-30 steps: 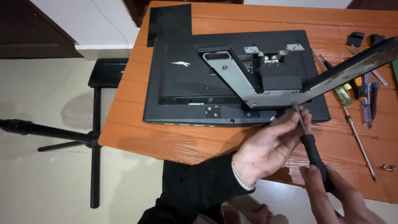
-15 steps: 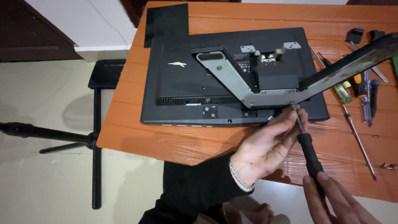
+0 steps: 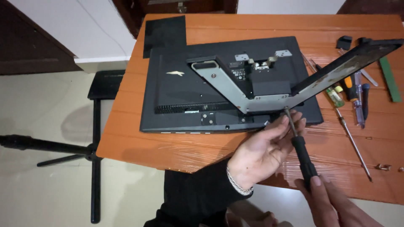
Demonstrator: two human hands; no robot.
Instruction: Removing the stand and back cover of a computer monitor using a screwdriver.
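Soft, even indoor light, moderately bright, with no hard beam. The orange desk (image 3: 168,143) has a clear wrap that shows faint, pale glare streaks along its near edge. A diffuse shadow of the black stand (image 3: 94,151) lies on the pale floor (image 3: 42,189). The centre is sharp; the right hand (image 3: 332,206) at the bottom edge is slightly soft. Straight lines bow mildly toward the corners.

Orange wooden table (image 3: 168,143) with spare tools

At its right edge lie loose screwdrivers (image 3: 357,101) and a green strip (image 3: 389,80); a black stand (image 3: 97,126) sits left of the table.
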